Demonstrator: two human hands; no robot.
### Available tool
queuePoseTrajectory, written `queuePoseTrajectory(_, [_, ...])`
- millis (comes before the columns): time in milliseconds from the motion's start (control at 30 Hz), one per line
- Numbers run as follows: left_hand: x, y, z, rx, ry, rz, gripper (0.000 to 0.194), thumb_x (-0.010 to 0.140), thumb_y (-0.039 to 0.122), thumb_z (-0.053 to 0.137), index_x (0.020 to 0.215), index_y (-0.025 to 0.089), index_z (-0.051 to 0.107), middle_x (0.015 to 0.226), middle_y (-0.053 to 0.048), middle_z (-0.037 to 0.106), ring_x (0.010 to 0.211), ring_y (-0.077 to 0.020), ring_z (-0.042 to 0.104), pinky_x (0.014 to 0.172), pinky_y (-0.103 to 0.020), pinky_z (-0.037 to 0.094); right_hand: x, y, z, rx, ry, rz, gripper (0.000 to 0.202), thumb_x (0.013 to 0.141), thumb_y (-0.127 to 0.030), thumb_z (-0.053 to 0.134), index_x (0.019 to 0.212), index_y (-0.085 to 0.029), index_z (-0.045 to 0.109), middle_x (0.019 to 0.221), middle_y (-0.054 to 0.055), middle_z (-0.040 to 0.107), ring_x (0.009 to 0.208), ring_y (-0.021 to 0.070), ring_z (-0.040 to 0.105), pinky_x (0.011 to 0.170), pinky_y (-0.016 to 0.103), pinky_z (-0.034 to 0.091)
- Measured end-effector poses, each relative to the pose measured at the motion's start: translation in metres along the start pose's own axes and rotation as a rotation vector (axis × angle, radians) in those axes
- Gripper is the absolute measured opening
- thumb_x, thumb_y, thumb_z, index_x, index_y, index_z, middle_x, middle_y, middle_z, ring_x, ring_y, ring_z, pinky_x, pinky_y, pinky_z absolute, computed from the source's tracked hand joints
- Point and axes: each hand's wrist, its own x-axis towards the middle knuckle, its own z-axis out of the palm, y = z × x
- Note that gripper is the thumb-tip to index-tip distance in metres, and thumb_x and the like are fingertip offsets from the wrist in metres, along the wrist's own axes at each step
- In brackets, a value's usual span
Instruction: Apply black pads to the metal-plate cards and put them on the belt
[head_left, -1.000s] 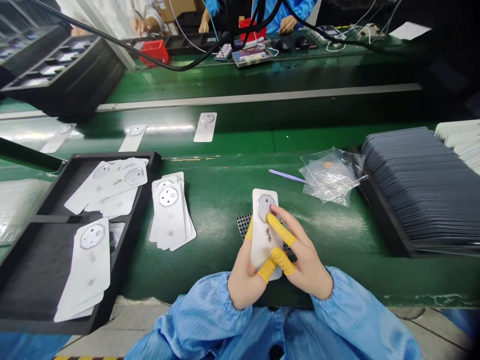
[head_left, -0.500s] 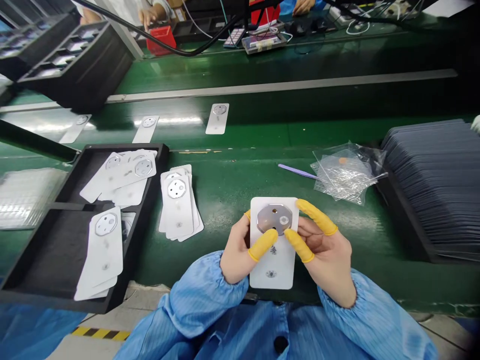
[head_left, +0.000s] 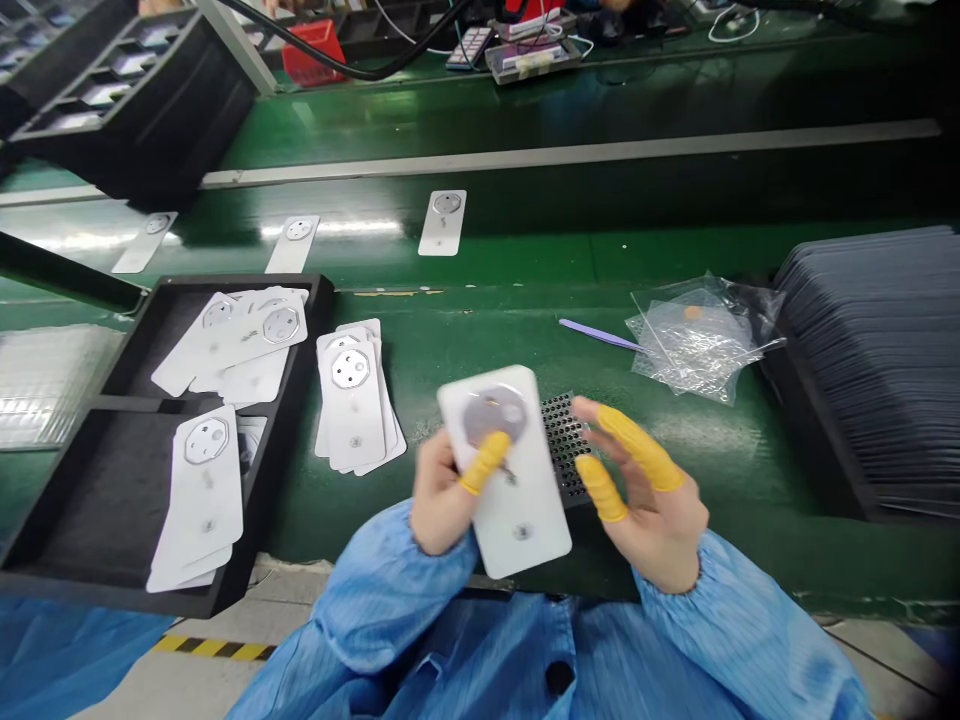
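The left hand point(head_left: 441, 495) gripped a white card point(head_left: 521, 490), its yellow-covered thumb pressed over the round grey patch near the top and its other fingers behind. The card was tilted, raised in front of the blue coat point(head_left: 517, 650). The right hand point(head_left: 652, 500) was open and apart from the card, its thumb and fingers spread, two of them in yellow covers. Between the hands, partly behind the card, lay a black sheet point(head_left: 568, 440) dotted with small round pieces.

Left of the hands, a loose pile of similar cards point(head_left: 356, 410) lay on the green table point(head_left: 465, 350), just beside a black tray point(head_left: 75, 500) that held more cards. Farther out, a purple stick point(head_left: 598, 333) touched or nearly touched some clear plastic bags point(head_left: 701, 345). At the far right, thin dark sheets point(head_left: 877, 370) stood packed in a row. Beyond the tray, three cards lay spaced apart.
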Motion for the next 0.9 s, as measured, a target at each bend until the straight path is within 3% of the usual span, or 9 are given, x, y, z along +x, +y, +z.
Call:
queuePoseTrajectory(133, [0.010,0.003,-0.055,0.205,0.426,0.298,0.083,0.071,0.022,0.078,0.142,0.030,0.036,0.119,-0.004,0.067,0.097,-0.0198,0.068,0.084,-0.030,0.055,-0.014,0.031,-0.009,-0.330,-0.262,-0.136,0.046,0.081,-0.013,0.067,0.126,-0.021,0.057,0.138,0.012,0.052,0.133,0.0317,0.043,0.105,0.057,0.044])
queuePoseTrajectory(167, [0.010,0.002,-0.066,0.280,0.456,0.317,0.085,0.072,0.023,0.078,0.144,0.030,0.034,0.123,-0.005,0.065,0.103,-0.0218,0.066,0.090,-0.033,0.052,-0.019,0.039,-0.008,-0.355,-0.331,-0.131,0.041,0.083,-0.015,0.064,0.123,-0.020,0.058,0.138,0.014,0.051,0.134,0.0317,0.041,0.104,0.057,0.044])
queuePoseTrajectory(267, [0.007,-0.008,-0.080,0.501,0.346,0.173,0.043,0.079,0.035,0.069,0.117,0.016,0.066,0.110,-0.009,0.071,0.106,-0.0288,0.065,0.097,-0.041,0.049,-0.029,0.054,-0.006,-0.319,-0.332,-0.130,0.033,0.086,-0.010,0.057,0.118,-0.019,0.060,0.134,0.014,0.055,0.130,0.0281,0.046,0.102,0.053,0.048])
queuePoseTrajectory(333, [0.003,-0.017,-0.070,0.534,0.152,0.021,0.038,0.082,0.043,0.062,0.101,0.011,0.074,0.104,-0.013,0.073,0.106,-0.0325,0.065,0.098,-0.046,0.047,-0.029,0.053,-0.006,-0.274,-0.262,-0.121,0.034,0.086,-0.007,0.057,0.117,-0.020,0.061,0.131,0.012,0.058,0.126,0.0258,0.051,0.101,0.050,0.049])
queuePoseTrajectory(433, [-0.006,-0.027,-0.035,0.346,-0.166,-0.139,0.049,0.081,0.048,0.062,0.106,0.007,0.071,0.105,-0.017,0.073,0.099,-0.0334,0.068,0.090,-0.045,0.053,-0.021,0.040,-0.010,-0.244,-0.215,-0.131,0.036,0.083,-0.005,0.060,0.116,-0.020,0.061,0.131,0.012,0.058,0.125,0.0260,0.052,0.102,0.049,0.048])
queuePoseTrajectory(500, [-0.010,-0.030,-0.012,0.198,-0.288,-0.183,0.049,0.079,0.048,0.065,0.106,0.007,0.072,0.105,-0.017,0.073,0.094,-0.0322,0.070,0.082,-0.041,0.057,-0.015,0.032,-0.014,-0.274,-0.257,-0.154,0.037,0.082,-0.005,0.061,0.117,-0.019,0.060,0.132,0.014,0.056,0.127,0.0280,0.050,0.106,0.053,0.043])
queuePoseTrajectory(633, [-0.015,-0.032,0.010,0.130,-0.234,-0.176,0.037,0.080,0.042,0.066,0.095,0.010,0.076,0.101,-0.014,0.074,0.093,-0.0296,0.070,0.084,-0.037,0.056,-0.006,0.022,-0.018,-0.325,-0.314,-0.177,0.034,0.081,-0.007,0.063,0.113,-0.018,0.060,0.127,0.014,0.059,0.126,0.0293,0.049,0.108,0.059,0.035])
queuePoseTrajectory(767, [-0.017,-0.032,0.011,0.079,-0.251,-0.183,0.035,0.081,0.040,0.065,0.099,0.011,0.075,0.104,-0.013,0.074,0.098,-0.0286,0.069,0.086,-0.036,0.055,-0.004,0.022,-0.013,-0.253,-0.303,-0.221,0.028,0.081,-0.005,0.062,0.106,-0.020,0.061,0.105,0.009,0.066,0.104,0.0216,0.061,0.103,0.053,0.043])
queuePoseTrajectory(900, [-0.017,-0.031,0.010,0.131,-0.316,-0.110,0.032,0.086,0.035,0.059,0.102,0.012,0.073,0.099,-0.012,0.075,0.095,-0.0268,0.069,0.077,-0.031,0.055,-0.007,0.030,-0.006,-0.242,-0.322,-0.251,0.030,0.084,-0.006,0.059,0.111,-0.019,0.059,0.106,0.010,0.064,0.100,0.0200,0.061,0.100,0.051,0.046])
